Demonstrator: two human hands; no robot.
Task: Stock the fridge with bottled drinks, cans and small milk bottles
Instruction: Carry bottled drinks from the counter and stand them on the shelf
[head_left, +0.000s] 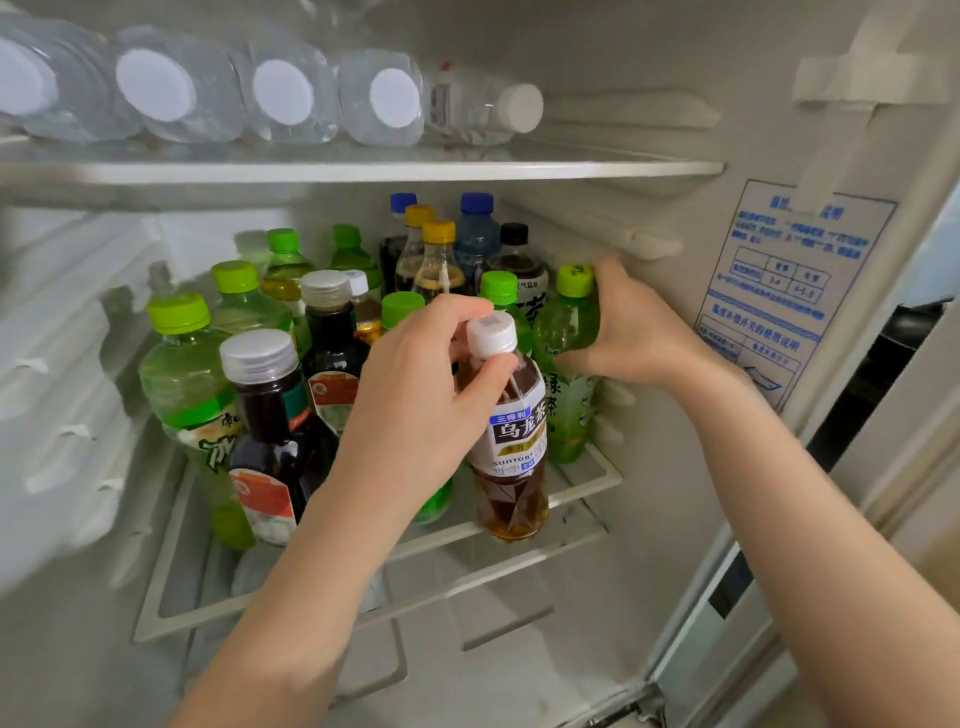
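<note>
In the fridge (649, 545), the crowded middle shelf (587, 486) leaves room only at its front right edge, where the oolong tea bottle (514, 457) is upright just in front of the green tea bottle (566, 374). Your left hand (415, 395) pinches its neck from the left; your right hand (628, 332) wraps the green one.

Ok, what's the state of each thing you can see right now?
Oolong tea bottle: capped, upright, neck gripped by left hand.
Green tea bottle: capped, upright, held by right hand.
Water bottles: capped, lying on upper shelf.
Fridge: open.
</note>
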